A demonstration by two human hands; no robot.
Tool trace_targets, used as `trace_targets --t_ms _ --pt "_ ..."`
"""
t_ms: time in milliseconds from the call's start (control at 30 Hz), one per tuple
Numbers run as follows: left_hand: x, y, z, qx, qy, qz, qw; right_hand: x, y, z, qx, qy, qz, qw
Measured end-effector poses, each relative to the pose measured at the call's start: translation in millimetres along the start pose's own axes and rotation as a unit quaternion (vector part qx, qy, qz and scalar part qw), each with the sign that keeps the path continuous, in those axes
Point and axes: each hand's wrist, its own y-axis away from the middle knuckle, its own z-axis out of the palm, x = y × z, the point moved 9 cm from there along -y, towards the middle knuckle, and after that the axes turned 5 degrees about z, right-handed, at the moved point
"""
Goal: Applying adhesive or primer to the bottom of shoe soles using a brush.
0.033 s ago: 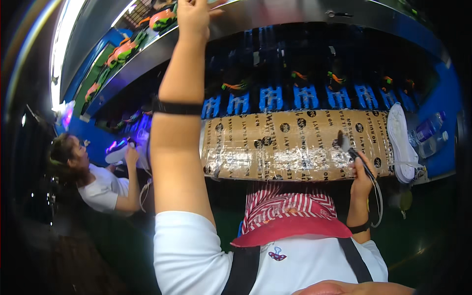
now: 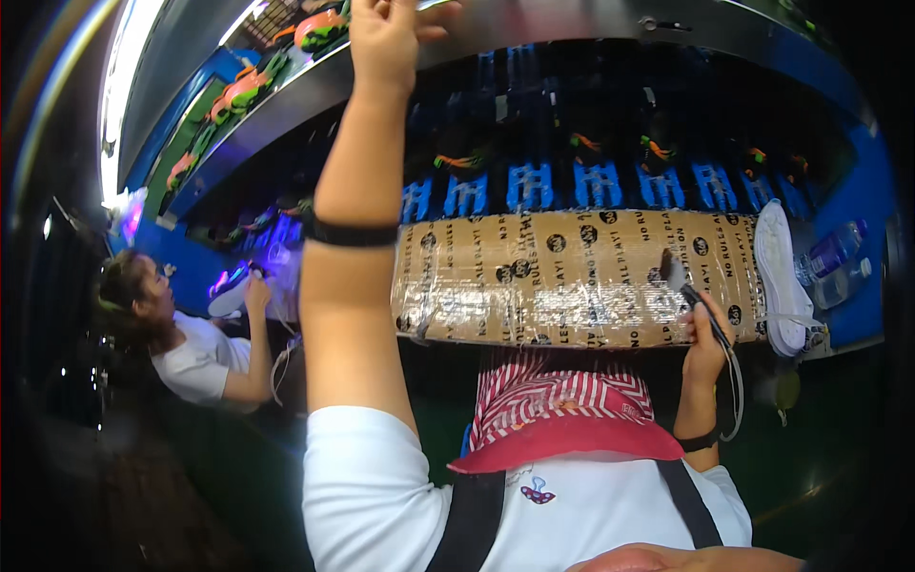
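My left hand (image 2: 384, 48) is raised at the top edge, by the metal rim over the work area. Two of its fingers stretch out to the right; the other fingertips are cut off by the picture's edge. I see nothing held in it. In my right hand (image 2: 703, 351) is a brush (image 2: 693, 295) with a black handle and dark bristles, pointing up and left over a tape-covered cardboard sheet (image 2: 562, 276). A thin pale tube or cord (image 2: 737, 396) runs down from the handle. Right of the cardboard stands a white shoe-sole-shaped piece (image 2: 780, 276).
Orange-and-green shoes (image 2: 238, 95) line the upper left shelf. Behind the cardboard, blue holders (image 2: 529, 188) stand in a row in a dark recess. Two plastic bottles (image 2: 837, 253) lie at the right. A co-worker (image 2: 191, 343) at the left holds a shoe (image 2: 229, 300).
My left hand has come slightly down and to the right, so more of it shows. My right hand and the brush have barely moved.
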Motion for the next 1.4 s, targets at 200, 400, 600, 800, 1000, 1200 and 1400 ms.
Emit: trace_targets --t_ms 200,400,600,800,1000,1200,1400 --pt "37 207 12 -0.069 0.088 -0.028 0.993 -12 -3 0 -0.001 -0.062 -0.035 0.997" --pt "-34 391 8 0.011 0.148 -0.367 0.918 -3 -9 10 -0.065 -0.101 -0.019 0.993" --pt "-44 437 7 0.098 0.242 -0.469 0.844 -2 -2 42 -0.161 -0.149 -0.001 0.976" --pt "-82 444 55 0.273 0.433 -0.623 0.591 -8 9 61 -0.181 -0.141 0.011 0.973" --pt "-77 426 90 0.180 0.614 -0.533 0.554 -8 12 61 -0.148 -0.101 0.072 0.981" --pt "-74 445 101 0.177 0.580 -0.559 0.565 -22 28 98 -0.231 -0.043 0.063 0.970" --pt "-60 438 118 0.184 0.628 -0.541 0.529 -64 51 146 -0.276 0.103 -0.069 0.953"
